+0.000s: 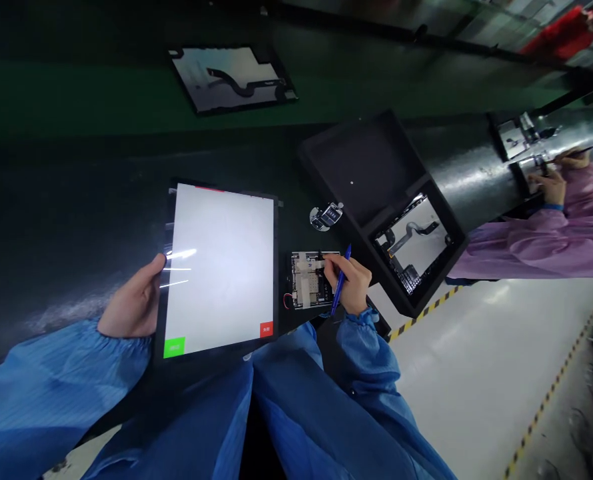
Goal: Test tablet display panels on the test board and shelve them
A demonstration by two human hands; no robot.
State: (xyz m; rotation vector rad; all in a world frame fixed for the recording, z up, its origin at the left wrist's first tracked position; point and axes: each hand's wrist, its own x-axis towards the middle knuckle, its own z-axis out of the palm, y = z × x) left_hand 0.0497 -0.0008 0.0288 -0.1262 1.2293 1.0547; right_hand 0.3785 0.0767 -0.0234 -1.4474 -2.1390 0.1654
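Head view: a dark bench (66,200) fills the frame, with a black tray (364,167) at two o'clock and a co-worker's pink sleeve (541,243) past it. The tablet (219,267) lies at nine o'clock, probably stiff, its slick glass best held by the edges, as the left hand (131,298) does, gripping its left side. Open bench lies beyond. The right hand (347,283) pinches a blue pen (340,283) narrowly above a circuit board (309,280), which looks light and fragile, safest held by its rim. A small metal part (326,217) sits at its twelve o'clock.
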